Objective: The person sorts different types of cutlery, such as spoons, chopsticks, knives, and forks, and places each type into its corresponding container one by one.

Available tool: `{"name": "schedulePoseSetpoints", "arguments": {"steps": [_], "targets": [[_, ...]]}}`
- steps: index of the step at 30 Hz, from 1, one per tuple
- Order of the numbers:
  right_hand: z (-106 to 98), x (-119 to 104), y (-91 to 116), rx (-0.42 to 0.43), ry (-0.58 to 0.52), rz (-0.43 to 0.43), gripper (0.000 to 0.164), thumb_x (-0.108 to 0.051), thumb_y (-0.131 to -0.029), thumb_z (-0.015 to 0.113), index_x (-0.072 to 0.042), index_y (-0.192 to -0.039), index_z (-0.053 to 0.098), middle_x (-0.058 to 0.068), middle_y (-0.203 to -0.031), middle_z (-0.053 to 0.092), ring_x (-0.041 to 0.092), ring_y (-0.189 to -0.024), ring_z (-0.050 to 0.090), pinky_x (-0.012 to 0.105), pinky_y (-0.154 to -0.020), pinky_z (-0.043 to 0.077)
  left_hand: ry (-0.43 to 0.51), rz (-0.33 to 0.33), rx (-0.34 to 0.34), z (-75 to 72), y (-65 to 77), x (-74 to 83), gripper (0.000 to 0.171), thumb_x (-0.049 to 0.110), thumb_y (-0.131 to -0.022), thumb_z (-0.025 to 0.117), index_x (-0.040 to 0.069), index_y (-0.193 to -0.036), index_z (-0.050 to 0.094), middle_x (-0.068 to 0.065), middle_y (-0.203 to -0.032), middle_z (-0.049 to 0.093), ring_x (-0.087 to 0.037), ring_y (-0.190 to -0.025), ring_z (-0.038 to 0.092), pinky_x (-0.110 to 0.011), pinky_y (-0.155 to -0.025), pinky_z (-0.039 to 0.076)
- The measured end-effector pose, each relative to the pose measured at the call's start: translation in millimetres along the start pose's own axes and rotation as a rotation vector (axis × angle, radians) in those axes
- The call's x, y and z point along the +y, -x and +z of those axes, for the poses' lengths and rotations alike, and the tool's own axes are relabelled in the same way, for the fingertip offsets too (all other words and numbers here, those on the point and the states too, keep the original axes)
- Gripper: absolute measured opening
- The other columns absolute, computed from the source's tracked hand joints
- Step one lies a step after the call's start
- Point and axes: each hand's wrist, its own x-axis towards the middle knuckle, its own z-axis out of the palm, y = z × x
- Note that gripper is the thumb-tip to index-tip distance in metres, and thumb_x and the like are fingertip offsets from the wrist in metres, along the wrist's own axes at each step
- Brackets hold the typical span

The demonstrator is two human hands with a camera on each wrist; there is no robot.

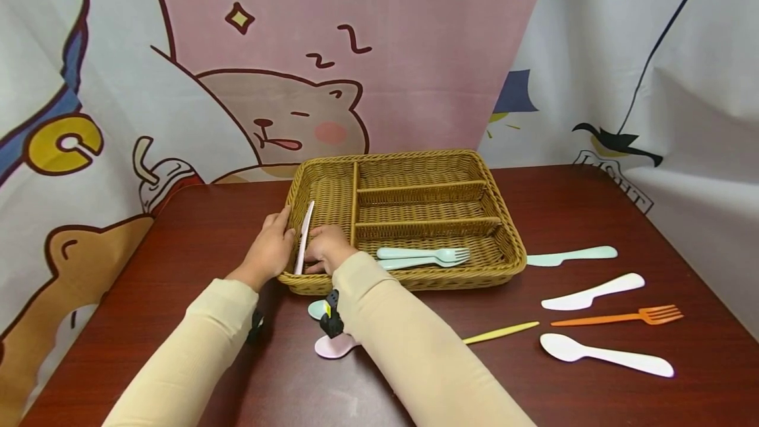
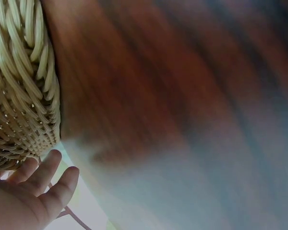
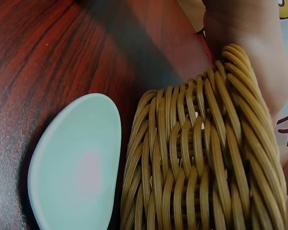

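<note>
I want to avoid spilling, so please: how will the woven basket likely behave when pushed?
The woven basket probably slides rather than tips, being low and wide. Its close weave suggests something light yet fairly stiff. The mint utensils lying loose inside may shift.

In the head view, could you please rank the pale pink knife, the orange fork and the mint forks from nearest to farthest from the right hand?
Nearest to the right hand first:
1. Pale pink knife: just left, in the basket's left compartment.
2. Mint forks: right, in the front compartment.
3. Orange fork: far right, on the table.
</note>
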Motion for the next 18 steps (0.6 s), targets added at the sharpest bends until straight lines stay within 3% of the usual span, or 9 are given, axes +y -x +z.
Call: {"name": "schedulePoseSetpoints", "arguments": {"steps": [6,12,18], "targets": [[0.8,0.0,-0.6,0.013,0.033,-0.007,0.051,0.018,-0.085,0.055,0.003,-0.134,0.051,0.023,-0.106,0.061,0.035,-0.101,0.065,0.045,-0.078,0.057,-0.003,0.004,0.003,0.7,-1.0,-0.8,0.056,0.015,-0.104,0.033,0.000,-0.154,0.013,-0.028,-0.147,0.026,-0.044,-0.132,0.037,-0.054,-0.110,0.030],[-3.8,-8.9,3.4,0.018,0.135,-0.056,0.049,0.012,-0.089,0.056,0.002,-0.136,0.050,0.023,-0.120,0.060,0.031,-0.102,0.063,0.043,-0.080,0.056,-0.009,0.012,0.003,1.0,-1.7,0.7,0.056,0.015,-0.104,0.032,-0.001,-0.154,0.012,-0.029,-0.147,0.026,-0.044,-0.131,0.038,-0.054,-0.109,0.030],[-12.1,-25.8,10.7,-0.007,0.089,-0.094,0.049,0.008,-0.091,0.056,0.000,-0.138,0.049,0.022,-0.132,0.054,0.033,-0.114,0.058,0.045,-0.087,0.054,-0.004,0.010,0.008,0.1,-0.7,-0.1,0.056,0.014,-0.104,0.032,-0.002,-0.154,0.013,-0.029,-0.146,0.027,-0.045,-0.131,0.039,-0.054,-0.109,0.031]]}}
